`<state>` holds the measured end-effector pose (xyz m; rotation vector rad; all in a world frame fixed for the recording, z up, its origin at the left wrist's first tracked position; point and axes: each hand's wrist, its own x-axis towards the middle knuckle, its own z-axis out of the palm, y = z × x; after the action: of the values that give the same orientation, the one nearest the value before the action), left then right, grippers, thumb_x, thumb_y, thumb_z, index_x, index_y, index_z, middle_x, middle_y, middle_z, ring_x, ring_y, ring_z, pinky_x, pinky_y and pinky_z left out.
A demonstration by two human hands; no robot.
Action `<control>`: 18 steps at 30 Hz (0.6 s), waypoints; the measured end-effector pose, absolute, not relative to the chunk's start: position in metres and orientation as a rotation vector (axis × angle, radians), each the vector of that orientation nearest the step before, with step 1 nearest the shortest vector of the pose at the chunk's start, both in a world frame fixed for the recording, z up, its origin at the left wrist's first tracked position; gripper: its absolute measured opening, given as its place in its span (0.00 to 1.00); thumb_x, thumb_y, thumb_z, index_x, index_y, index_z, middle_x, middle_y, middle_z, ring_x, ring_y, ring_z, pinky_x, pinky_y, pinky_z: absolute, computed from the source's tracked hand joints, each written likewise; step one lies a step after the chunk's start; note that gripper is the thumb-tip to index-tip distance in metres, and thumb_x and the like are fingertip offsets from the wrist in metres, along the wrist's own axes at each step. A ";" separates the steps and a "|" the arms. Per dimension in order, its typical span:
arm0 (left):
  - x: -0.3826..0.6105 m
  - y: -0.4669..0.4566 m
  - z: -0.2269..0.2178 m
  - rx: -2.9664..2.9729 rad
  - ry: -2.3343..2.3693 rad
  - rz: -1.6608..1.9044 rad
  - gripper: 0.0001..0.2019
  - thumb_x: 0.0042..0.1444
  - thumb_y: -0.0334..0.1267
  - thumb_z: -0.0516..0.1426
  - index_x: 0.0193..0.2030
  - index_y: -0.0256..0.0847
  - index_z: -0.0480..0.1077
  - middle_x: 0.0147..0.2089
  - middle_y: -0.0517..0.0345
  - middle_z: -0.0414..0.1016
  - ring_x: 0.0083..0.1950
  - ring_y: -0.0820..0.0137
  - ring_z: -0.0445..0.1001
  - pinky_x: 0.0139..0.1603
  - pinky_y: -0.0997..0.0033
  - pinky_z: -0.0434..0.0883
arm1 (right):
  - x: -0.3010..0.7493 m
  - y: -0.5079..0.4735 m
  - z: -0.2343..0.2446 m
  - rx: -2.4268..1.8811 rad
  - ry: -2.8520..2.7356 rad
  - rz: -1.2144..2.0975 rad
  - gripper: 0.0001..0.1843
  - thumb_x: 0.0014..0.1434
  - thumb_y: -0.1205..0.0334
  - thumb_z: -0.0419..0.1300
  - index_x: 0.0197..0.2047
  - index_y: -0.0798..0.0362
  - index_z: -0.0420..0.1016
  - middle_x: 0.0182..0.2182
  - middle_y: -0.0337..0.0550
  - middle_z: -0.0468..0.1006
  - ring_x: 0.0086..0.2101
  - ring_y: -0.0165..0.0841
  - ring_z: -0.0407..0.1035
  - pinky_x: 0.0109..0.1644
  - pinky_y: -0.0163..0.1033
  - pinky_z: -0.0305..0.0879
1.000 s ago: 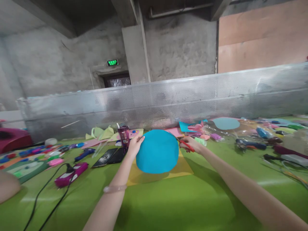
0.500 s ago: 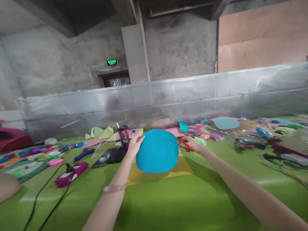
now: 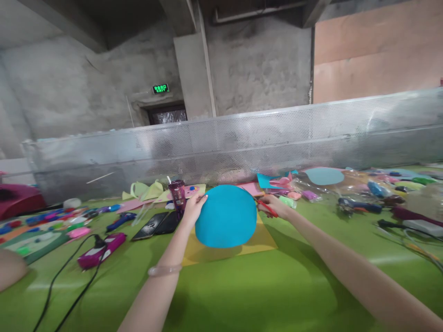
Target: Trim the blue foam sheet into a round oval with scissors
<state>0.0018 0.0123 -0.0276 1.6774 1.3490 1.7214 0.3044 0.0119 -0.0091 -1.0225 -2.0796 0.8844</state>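
A round blue paper sheet (image 3: 225,216) is held up above a yellow sheet (image 3: 263,240) that lies on the green table (image 3: 242,290). My left hand (image 3: 194,208) pinches the blue sheet's left edge, fingers closed on it. At the sheet's right edge my right hand (image 3: 277,207) is closed on red-handled scissors (image 3: 267,208), whose blades meet the paper's rim. A bracelet sits on my left wrist.
A purple cup (image 3: 177,194) and two dark phones (image 3: 157,224) lie left of my left hand. A magenta glue gun (image 3: 102,249) with a black cord is further left. Paper scraps, clay packs and tools (image 3: 349,203) crowd the right. A perforated metal barrier (image 3: 277,138) runs behind. Another person's arm (image 3: 10,272) shows at far left.
Almost nothing has moved; the blue sheet and both hands have shifted very slightly up in view.
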 end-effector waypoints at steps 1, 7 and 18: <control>0.002 0.012 -0.027 1.673 1.348 1.720 0.19 0.43 0.52 0.57 0.35 0.37 0.70 0.32 0.54 0.75 0.35 0.64 0.73 0.38 0.67 0.67 | 0.304 0.011 -0.009 -1.028 -2.086 0.875 0.12 0.46 0.56 0.53 0.20 0.54 0.59 0.14 0.33 0.58 0.15 0.24 0.56 0.18 0.30 0.53; 0.001 0.012 -0.027 1.668 1.375 1.724 0.19 0.43 0.52 0.57 0.35 0.37 0.70 0.31 0.53 0.75 0.35 0.63 0.73 0.39 0.65 0.67 | 0.304 0.010 -0.008 -1.044 -2.108 0.851 0.13 0.47 0.54 0.53 0.20 0.54 0.58 0.15 0.33 0.57 0.15 0.23 0.56 0.18 0.30 0.54; 0.001 0.011 -0.026 1.675 1.349 1.718 0.20 0.44 0.52 0.57 0.36 0.36 0.70 0.33 0.52 0.75 0.37 0.64 0.73 0.41 0.65 0.66 | 0.309 0.022 -0.017 -1.015 -2.118 0.850 0.15 0.49 0.51 0.53 0.23 0.55 0.61 0.16 0.34 0.59 0.15 0.23 0.58 0.18 0.31 0.56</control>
<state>0.0015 0.0109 -0.0264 1.6747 1.3494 1.7180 0.3085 0.0220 -0.0170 -1.0153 -2.1183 0.8504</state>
